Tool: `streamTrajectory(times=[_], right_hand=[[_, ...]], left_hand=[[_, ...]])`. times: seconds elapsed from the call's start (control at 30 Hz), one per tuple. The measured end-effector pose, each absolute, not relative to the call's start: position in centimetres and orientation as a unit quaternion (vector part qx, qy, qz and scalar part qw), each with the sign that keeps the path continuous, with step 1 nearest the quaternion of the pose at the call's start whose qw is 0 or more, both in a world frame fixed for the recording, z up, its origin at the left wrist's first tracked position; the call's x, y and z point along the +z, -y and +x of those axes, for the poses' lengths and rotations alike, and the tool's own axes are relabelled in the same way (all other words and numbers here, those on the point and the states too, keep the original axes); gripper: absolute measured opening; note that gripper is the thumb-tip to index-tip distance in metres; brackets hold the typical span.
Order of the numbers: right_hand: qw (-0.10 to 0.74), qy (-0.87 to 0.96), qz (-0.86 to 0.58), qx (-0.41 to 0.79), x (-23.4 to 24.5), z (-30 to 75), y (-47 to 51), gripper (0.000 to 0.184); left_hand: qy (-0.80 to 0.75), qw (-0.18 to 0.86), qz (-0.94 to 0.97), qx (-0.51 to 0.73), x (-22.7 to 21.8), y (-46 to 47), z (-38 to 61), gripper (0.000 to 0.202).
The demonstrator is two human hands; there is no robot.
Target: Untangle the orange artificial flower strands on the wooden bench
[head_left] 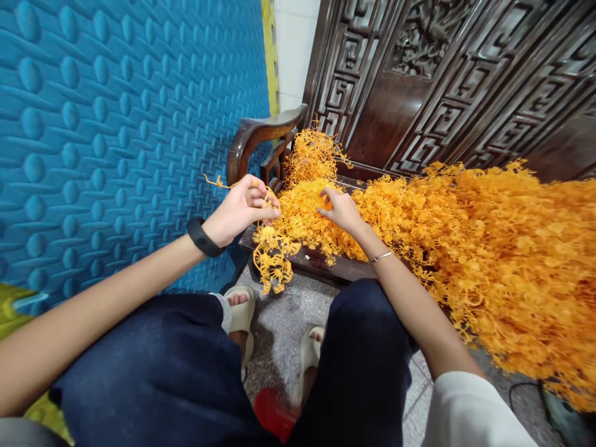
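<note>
To work this strand well, we would do best to let the left hand [252, 206] carry it lightly: its thumb and curled fingers pinch the orange stems, with the hanging cluster [274, 261] dangling just in front of the bench's front edge [316, 268], near the armrest [267, 129] end. A firm hold close to the joints should, in our judgement, spare the thin stems, while a hard tug could snap them or knot the loops further. Our right hand [343, 211] has its thumb and forefinger parted over the loose pile [305, 205], and we see nothing clearly pinched there; whether its tips touch the pieces we cannot tell. We would have it lift one piece at a time, easing it upward rather than raking, so that neighbours do not come along or slip over the front edge. As for looks, the pieces are bright yellow-orange, thin and seemingly plastic, with little spidery, flower-like heads joined by wiry stems; those in the hanging cluster look paler. The loose pile fills the bench's corner between armrest and carved backrest [391, 112], rising in a tangled mound at the back, and a far larger heap [507, 248] spreads away rightward, spilling past the front edge.
</note>
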State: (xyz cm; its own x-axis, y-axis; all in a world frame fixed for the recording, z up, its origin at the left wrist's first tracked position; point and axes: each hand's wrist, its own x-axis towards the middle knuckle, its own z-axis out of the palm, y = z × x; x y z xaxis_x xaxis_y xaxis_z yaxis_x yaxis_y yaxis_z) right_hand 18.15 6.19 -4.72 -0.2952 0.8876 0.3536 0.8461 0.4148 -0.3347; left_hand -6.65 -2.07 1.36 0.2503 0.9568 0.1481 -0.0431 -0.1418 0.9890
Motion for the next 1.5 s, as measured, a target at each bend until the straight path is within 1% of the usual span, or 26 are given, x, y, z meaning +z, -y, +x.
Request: streamTrajectory(times=[0.07, 0.13, 0.2, 0.27, 0.37, 0.47, 0.6, 0.67, 0.73, 0.8, 0.9, 0.97, 1.07, 1.2, 1.37, 1.43, 1.5], right_hand=[[0.333, 0.777, -0.518, 0.129, -4.1, 17.5, -5.6, 0.019], [0.404, 0.743, -0.466, 0.261, -3.0, 16.4, -4.4, 0.029], [0.418, 0.730, -0.397, 0.367, -1.8, 15.0, -2.8, 0.039], [0.396, 0.743, -0.359, 0.402, -0.9, 13.6, -1.2, 0.040], [0.369, 0.774, -0.353, 0.375, -0.4, 12.2, 0.4, 0.035], [0.374, 0.776, -0.337, 0.381, -0.7, 11.5, 0.9, 0.033], [0.420, 0.716, -0.304, 0.468, -0.8, 11.2, 0.9, 0.033], [0.443, 0.693, -0.292, 0.488, -0.7, 11.1, 1.1, 0.031], [0.468, 0.687, -0.277, 0.481, -0.7, 10.9, 1.2, 0.027], [0.498, 0.679, -0.271, 0.467, -0.8, 10.8, 1.1, 0.022], [0.547, 0.631, -0.315, 0.451, -1.3, 10.6, 0.7, 0.016], [0.566, 0.589, -0.354, 0.456, -1.6, 10.4, 0.4, 0.014], [0.563, 0.554, -0.382, 0.480, -1.7, 10.3, 0.0, 0.013], [0.567, 0.535, -0.394, 0.487, -1.4, 10.1, 0.1, 0.013], [0.567, 0.537, -0.397, 0.483, -0.9, 10.2, -0.7, 0.013], [0.588, 0.512, -0.428, 0.458, -0.7, 11.9, -2.4, 0.014], [0.632, 0.452, -0.483, 0.404, -0.8, 15.2, -4.5, 0.016]], left_hand=[[-0.407, 0.508, 0.578, 0.492, 1.3, 2.0, -6.6, 0.048], [-0.426, 0.491, 0.564, 0.510, 1.2, 1.9, -6.5, 0.049], [-0.441, 0.479, 0.549, 0.524, 1.1, 1.8, -6.4, 0.050], [-0.449, 0.478, 0.544, 0.523, 1.2, 1.8, -6.2, 0.049], [-0.454, 0.482, 0.556, 0.503, 1.4, 2.0, -6.0, 0.046], [-0.449, 0.476, 0.579, 0.486, 1.5, 2.2, -5.9, 0.047], [-0.437, 0.479, 0.624, 0.436, 1.4, 2.5, -5.9, 0.058], [-0.440, 0.491, 0.632, 0.407, 1.3, 2.7, -5.9, 0.061], [-0.442, 0.500, 0.631, 0.395, 1.3, 2.8, -5.8, 0.058], [-0.439, 0.500, 0.640, 0.385, 1.5, 2.9, -5.8, 0.049], [-0.437, 0.474, 0.671, 0.367, 1.8, 2.8, -6.0, 0.031], [-0.452, 0.446, 0.690, 0.348, 2.0, 2.7, -6.2, 0.024], [-0.476, 0.427, 0.707, 0.302, 1.9, 2.6, -6.5, 0.025], [-0.452, 0.441, 0.729, 0.264, 1.7, 2.5, -6.6, 0.026], [-0.449, 0.388, 0.754, 0.281, 1.3, 2.5, -6.8, 0.029], [-0.455, 0.372, 0.764, 0.266, 1.2, 2.8, -6.9, 0.030], [-0.461, 0.370, 0.772, 0.234, 1.1, 3.2, -7.1, 0.033]])
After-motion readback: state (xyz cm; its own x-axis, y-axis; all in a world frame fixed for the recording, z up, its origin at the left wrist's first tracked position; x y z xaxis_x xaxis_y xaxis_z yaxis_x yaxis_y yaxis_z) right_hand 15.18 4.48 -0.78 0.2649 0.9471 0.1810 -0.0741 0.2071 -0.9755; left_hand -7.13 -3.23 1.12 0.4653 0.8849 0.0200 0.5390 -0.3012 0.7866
